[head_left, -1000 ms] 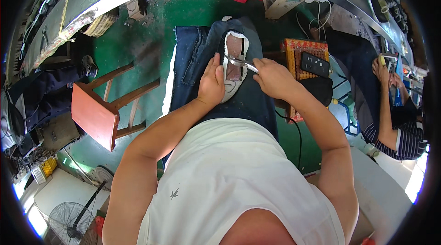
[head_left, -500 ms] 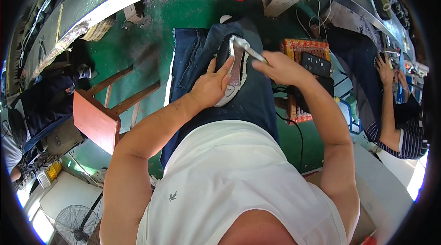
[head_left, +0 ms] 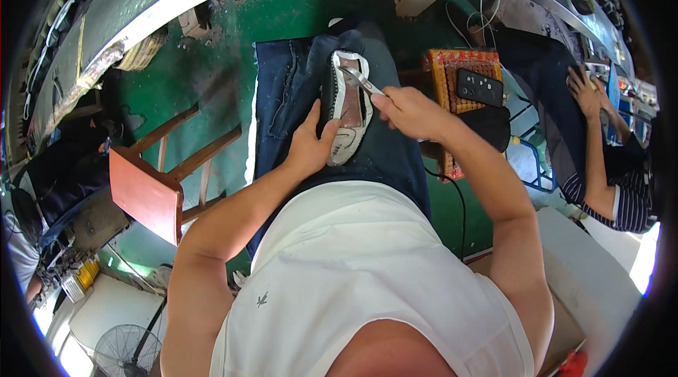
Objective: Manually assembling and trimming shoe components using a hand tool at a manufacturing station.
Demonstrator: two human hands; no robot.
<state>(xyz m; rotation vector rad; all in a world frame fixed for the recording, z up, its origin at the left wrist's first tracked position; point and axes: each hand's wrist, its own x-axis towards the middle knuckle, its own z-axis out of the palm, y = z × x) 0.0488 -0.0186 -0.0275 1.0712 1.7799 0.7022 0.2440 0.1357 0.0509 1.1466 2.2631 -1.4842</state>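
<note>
The white-edged shoe upper with its brown insole [head_left: 347,110] lay sole-up on the dark-trousered lap [head_left: 395,154]. We noted a red wooden stool [head_left: 145,193] left and an orange crate [head_left: 462,66] right, neither obstructing. Left hand [head_left: 308,145] cupped its side, fingers together; right hand [head_left: 409,112] gripped metal pincers [head_left: 359,80] over it.

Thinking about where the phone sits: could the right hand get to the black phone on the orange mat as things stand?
Probably yes. The phone lies uncovered just beside the right hand, nothing between them; but that hand holds pliers on the shoe.
</note>
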